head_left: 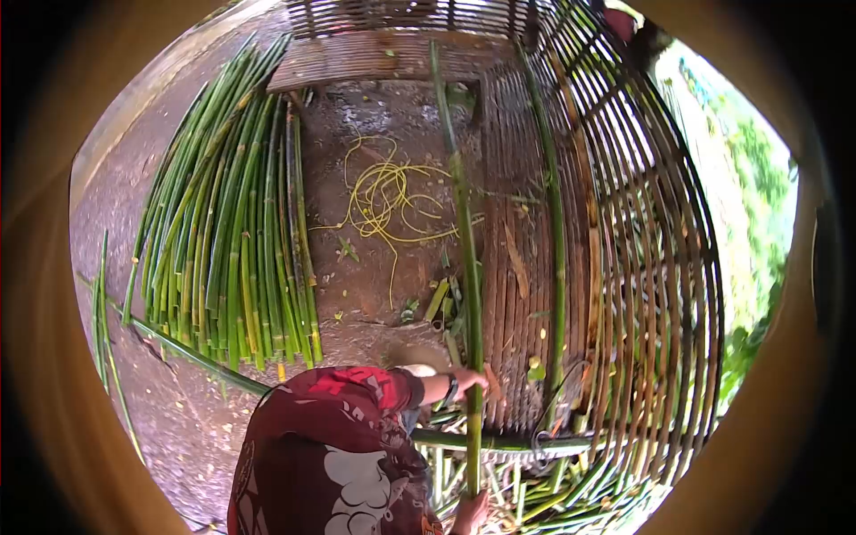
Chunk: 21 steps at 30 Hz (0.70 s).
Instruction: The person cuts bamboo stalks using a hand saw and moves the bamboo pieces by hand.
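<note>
A long green bamboo pole runs from the bench at the back down to the bottom of the head view. My left hand, with a dark band at the wrist, grips it partway along. Lower down, my right hand is closed around its near end and is partly cut off by the frame edge. My maroon printed shirt fills the lower left. Beneath the held pole, a horizontal bamboo pole crosses by the slatted bench, and cut green bamboo pieces litter the ground.
A large stack of green bamboo poles lies on the left. Tangled yellow cord is on the dirt. On the right stands a slatted bamboo bench with a curved backrest, another pole resting along its seat.
</note>
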### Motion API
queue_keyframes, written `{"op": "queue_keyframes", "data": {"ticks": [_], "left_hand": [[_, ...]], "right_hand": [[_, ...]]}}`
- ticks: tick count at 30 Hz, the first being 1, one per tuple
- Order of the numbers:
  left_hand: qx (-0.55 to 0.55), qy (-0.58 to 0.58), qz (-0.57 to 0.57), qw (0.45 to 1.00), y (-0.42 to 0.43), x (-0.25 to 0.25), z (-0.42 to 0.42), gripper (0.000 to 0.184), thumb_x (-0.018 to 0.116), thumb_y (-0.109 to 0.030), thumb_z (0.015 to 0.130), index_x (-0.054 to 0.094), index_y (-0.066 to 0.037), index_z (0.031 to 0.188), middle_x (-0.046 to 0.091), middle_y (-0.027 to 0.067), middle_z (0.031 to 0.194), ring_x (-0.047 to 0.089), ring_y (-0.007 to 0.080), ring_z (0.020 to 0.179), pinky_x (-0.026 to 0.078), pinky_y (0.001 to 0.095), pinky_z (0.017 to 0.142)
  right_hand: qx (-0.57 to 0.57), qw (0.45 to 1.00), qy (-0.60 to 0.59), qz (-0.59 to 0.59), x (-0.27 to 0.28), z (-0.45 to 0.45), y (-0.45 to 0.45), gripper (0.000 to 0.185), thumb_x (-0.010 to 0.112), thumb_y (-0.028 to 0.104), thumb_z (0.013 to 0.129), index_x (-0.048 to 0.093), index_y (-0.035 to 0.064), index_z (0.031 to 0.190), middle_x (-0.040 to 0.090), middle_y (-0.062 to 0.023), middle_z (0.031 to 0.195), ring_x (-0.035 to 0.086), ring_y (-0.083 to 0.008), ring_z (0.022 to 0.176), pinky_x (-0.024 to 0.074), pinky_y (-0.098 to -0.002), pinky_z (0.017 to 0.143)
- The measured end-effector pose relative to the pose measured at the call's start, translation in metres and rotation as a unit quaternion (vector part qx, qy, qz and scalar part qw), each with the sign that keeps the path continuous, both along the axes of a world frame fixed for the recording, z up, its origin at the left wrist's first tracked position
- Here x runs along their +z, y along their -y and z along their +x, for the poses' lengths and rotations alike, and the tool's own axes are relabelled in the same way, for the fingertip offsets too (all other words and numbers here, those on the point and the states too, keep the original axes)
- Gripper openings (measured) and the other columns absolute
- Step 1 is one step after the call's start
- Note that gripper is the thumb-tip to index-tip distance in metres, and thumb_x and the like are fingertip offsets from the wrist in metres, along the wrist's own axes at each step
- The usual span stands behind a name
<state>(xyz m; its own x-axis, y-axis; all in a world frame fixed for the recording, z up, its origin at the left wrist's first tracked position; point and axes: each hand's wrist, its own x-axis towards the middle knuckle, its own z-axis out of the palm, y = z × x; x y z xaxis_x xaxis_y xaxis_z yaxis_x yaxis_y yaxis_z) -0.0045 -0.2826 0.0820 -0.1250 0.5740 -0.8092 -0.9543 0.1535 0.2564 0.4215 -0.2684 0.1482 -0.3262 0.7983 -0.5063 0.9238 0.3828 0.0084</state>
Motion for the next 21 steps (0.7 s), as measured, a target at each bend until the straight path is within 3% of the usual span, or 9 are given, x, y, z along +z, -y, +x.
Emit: {"op": "queue_keyframes", "data": {"ticks": [5,6,9,11,13,16,18,20,21], "left_hand": [[0.035,0.038,-0.075,0.996,0.056,0.039,0.013,0.033,0.08,-0.012,0.083,0.068,-0.005,0.113,0.073,0.0115,0.108,0.068,0.027,0.11,0.053,0.053,0.099],[0.018,0.009,-0.172,0.985,0.063,0.034,0.003,0.02,0.08,-0.013,0.085,0.069,-0.005,0.099,0.072,0.0109,0.099,0.071,0.0249,0.099,0.056,0.0462,0.087],[0.091,-0.081,-0.255,0.959,0.1,0.042,-0.041,0.026,0.083,-0.017,0.082,0.068,-0.003,0.098,0.07,0.011,0.11,0.068,0.0254,0.103,0.053,0.0485,0.092],[0.121,-0.072,-0.214,0.967,0.141,0.04,-0.091,0.031,0.085,-0.019,0.08,0.067,-0.004,0.1,0.069,0.0101,0.114,0.066,0.0247,0.101,0.052,0.0449,0.09],[0.094,-0.208,-0.201,0.953,0.184,0.062,-0.151,0.035,0.086,-0.021,0.079,0.066,-0.004,0.102,0.07,0.0108,0.111,0.067,0.024,0.099,0.053,0.0419,0.085],[0.398,-0.262,-0.119,0.871,0.241,0.151,-0.221,0.037,0.085,-0.026,0.083,0.064,-0.005,0.106,0.069,0.0123,0.106,0.068,0.0239,0.097,0.054,0.0412,0.082],[0.471,-0.293,-0.118,0.823,0.265,0.188,-0.222,0.04,0.083,-0.027,0.085,0.062,-0.005,0.111,0.069,0.0125,0.103,0.069,0.0242,0.096,0.056,0.0409,0.08],[0.458,-0.247,0.002,0.854,0.282,0.199,-0.228,0.048,0.08,-0.028,0.087,0.055,-0.005,0.121,0.068,0.0121,0.103,0.071,0.0257,0.085,0.058,0.0387,0.071],[0.45,-0.234,0.043,0.86,0.292,0.198,-0.235,0.051,0.079,-0.029,0.088,0.053,-0.005,0.124,0.068,0.012,0.103,0.072,0.0261,0.082,0.059,0.038,0.068]], "right_hand": [[0.069,0.993,0.042,-0.083,0.04,-0.011,-0.039,0.052,0.081,0.04,0.075,0.062,0.0115,0.114,0.074,-0.0203,0.091,0.071,-0.0442,0.087,0.0556,-0.0564,0.077],[0.091,0.991,0.044,-0.092,0.046,-0.019,-0.046,0.053,0.082,0.042,0.075,0.062,0.0117,0.114,0.074,-0.0206,0.092,0.071,-0.0445,0.088,0.0558,-0.0564,0.077],[0.167,0.979,0.036,-0.114,0.05,-0.074,-0.061,0.057,0.082,0.047,0.073,0.061,0.012,0.113,0.074,-0.0215,0.094,0.072,-0.0455,0.091,0.0563,-0.0564,0.079],[0.197,0.97,0.031,-0.139,0.068,-0.145,-0.057,0.061,0.072,0.057,0.075,0.064,0.0146,0.118,0.075,-0.0239,0.1,0.072,-0.0459,0.098,0.0569,-0.056,0.085],[0.25,0.96,-0.007,-0.128,0.062,-0.218,-0.047,0.059,0.08,0.055,0.071,0.065,0.0108,0.106,0.073,-0.0263,0.096,0.07,-0.0487,0.092,0.0562,-0.0556,0.078],[0.309,0.91,-0.215,-0.173,0.128,-0.357,0.006,0.058,0.084,0.046,0.079,0.068,0.0029,0.113,0.073,-0.0255,0.109,0.071,-0.0418,0.102,0.0565,-0.0486,0.086],[0.197,0.863,-0.306,-0.35,0.169,-0.444,0.047,0.047,0.081,0.035,0.088,0.069,0.0009,0.118,0.072,-0.0244,0.118,0.071,-0.0351,0.112,0.0548,-0.0422,0.094],[0.312,0.762,-0.493,-0.282,0.191,-0.493,0.086,0.037,0.076,0.028,0.094,0.07,0.0022,0.12,0.073,-0.0212,0.119,0.07,-0.0313,0.114,0.053,-0.0383,0.098],[0.317,0.756,-0.5,-0.28,0.202,-0.501,0.093,0.037,0.076,0.028,0.094,0.07,0.0022,0.12,0.073,-0.0212,0.119,0.07,-0.0313,0.114,0.053,-0.0383,0.098]]}}
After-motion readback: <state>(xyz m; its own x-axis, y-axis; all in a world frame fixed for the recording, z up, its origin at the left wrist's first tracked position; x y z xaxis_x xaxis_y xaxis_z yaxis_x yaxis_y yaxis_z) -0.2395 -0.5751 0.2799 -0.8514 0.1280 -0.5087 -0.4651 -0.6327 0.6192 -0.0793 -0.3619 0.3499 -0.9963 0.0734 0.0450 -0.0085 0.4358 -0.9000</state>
